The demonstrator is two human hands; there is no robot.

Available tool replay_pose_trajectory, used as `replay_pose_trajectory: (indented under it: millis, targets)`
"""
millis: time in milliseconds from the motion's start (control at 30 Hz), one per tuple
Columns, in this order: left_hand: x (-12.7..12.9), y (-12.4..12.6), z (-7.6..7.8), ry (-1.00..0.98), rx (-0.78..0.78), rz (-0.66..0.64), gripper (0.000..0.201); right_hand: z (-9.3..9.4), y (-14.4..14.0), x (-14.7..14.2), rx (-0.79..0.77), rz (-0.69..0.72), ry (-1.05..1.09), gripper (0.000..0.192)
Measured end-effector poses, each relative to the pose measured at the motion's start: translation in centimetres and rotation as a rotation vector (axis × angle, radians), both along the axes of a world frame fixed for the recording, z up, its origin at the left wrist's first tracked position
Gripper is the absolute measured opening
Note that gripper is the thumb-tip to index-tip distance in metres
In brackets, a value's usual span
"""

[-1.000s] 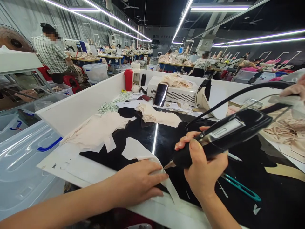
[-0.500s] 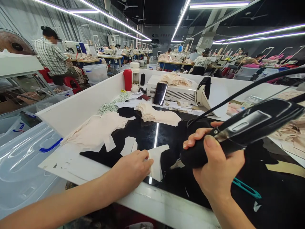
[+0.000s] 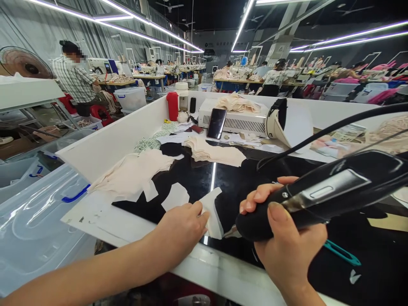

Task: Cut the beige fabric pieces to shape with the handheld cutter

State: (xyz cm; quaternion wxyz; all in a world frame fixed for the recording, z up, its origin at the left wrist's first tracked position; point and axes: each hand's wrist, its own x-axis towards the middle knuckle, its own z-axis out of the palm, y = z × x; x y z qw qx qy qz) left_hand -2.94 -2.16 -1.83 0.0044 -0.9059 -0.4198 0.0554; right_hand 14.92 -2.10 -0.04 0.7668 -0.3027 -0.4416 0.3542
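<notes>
We can't see most of the cutter's tip point(image 3: 230, 232), since the white fabric piece point(image 3: 213, 210) and our right hand point(image 3: 288, 246) crowd it. The tool's black body point(image 3: 334, 191) and its cable point(image 3: 334, 125) run off the right edge. Our left hand point(image 3: 181, 229) covers that piece's near edge. The teal snips point(image 3: 342, 253) are half hidden behind the wrist. Faces in the back are blurred, and the far workstations are too small to make out.

**A big, busy sewing room**

Long bright lights point(image 3: 153, 36) run across the dark ceiling point(image 3: 216, 12). Rows of work tables point(image 3: 245, 80) fill the room. A fan point(image 3: 27, 63) stands at the left. White walls point(image 3: 111, 140) edge the black bench point(image 3: 232, 182).
</notes>
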Motion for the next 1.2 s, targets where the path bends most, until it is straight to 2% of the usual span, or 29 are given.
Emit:
replay_pose_trajectory:
  millis: [167, 267, 367, 467, 567, 633, 900, 1200]
  targets:
    - [-0.3, -0.3, -0.9, -0.061, 0.112, -0.047, 0.013, -0.2, 0.1, 0.1, -0.016, -0.019, -0.009, 0.037]
    - [-0.7, -0.7, -1.9, -0.099, 0.195, -0.031, 0.008, -0.2, 0.0, 0.1, -0.013, -0.014, -0.016, 0.036]
    - [-0.8, -1.0, -2.2, -0.150, 0.346, -0.044, 0.020, -0.2, 0.0, 0.2, -0.008, -0.012, -0.027, 0.035]
    - [-0.5, -1.2, -1.5, -0.257, 0.402, -0.229, 0.022, -0.2, 0.0, 0.2, -0.010, -0.016, -0.031, 0.035]
    - [0.0, -1.2, -0.9, -0.365, 0.329, -0.445, 0.022, -0.3, 0.1, 0.2, -0.013, -0.023, -0.041, 0.036]
    - [0.2, -1.0, -1.0, -0.397, 0.286, -0.514, 0.023, -0.3, 0.1, 0.2, -0.011, -0.027, -0.046, 0.036]
    - [-0.9, 0.5, -2.5, -0.423, 0.209, -0.514, 0.021, -0.3, -0.1, 0.1, -0.001, 0.003, -0.037, 0.036]
    - [-1.8, 0.5, -2.9, -0.481, 0.281, -0.464, 0.015, -0.2, -0.1, 0.1, 0.003, -0.003, -0.041, 0.035]
